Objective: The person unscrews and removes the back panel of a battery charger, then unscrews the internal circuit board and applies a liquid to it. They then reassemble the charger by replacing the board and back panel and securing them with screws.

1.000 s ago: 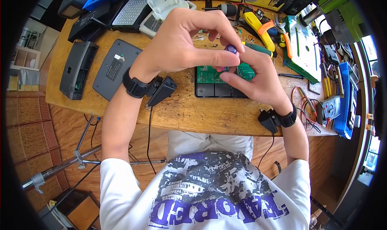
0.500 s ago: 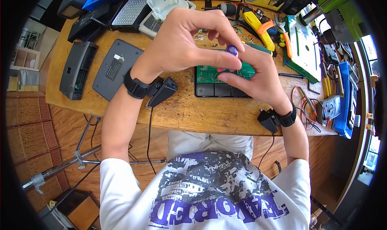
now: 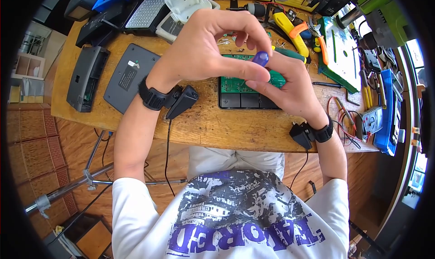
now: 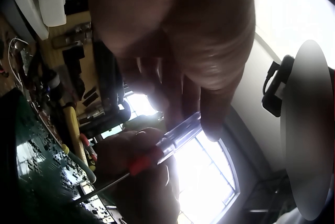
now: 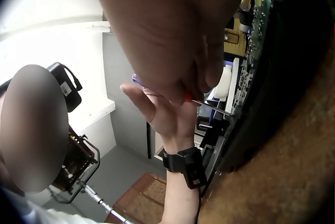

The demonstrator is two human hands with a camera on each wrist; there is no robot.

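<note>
A screwdriver (image 3: 260, 59) with a see-through purple handle, a red collar (image 4: 146, 161) and a thin metal shaft (image 5: 212, 107) is held aslant between both hands. My left hand (image 3: 213, 46) arches over from the left and pinches the handle's top end between thumb and forefinger. Lower down, my right hand (image 3: 290, 80) grips around the red collar. The shaft runs down to a green circuit board (image 3: 232, 84) set in a black casing (image 3: 240, 101) on the wooden table. Fingers hide part of the board in the head view.
Left of the hands lie a grey cover panel (image 3: 129, 80) and a long black housing (image 3: 87, 80). Pliers with yellow and orange handles (image 3: 292, 34) and scattered small parts are behind. A multimeter (image 3: 372, 122) with leads sits at the right. The table's front edge (image 3: 226, 145) is near the body.
The purple handle shows more of its length in the head view, leaning further to the right. My left forefinger and thumb have shifted slightly on it. The right hand stays in place.
</note>
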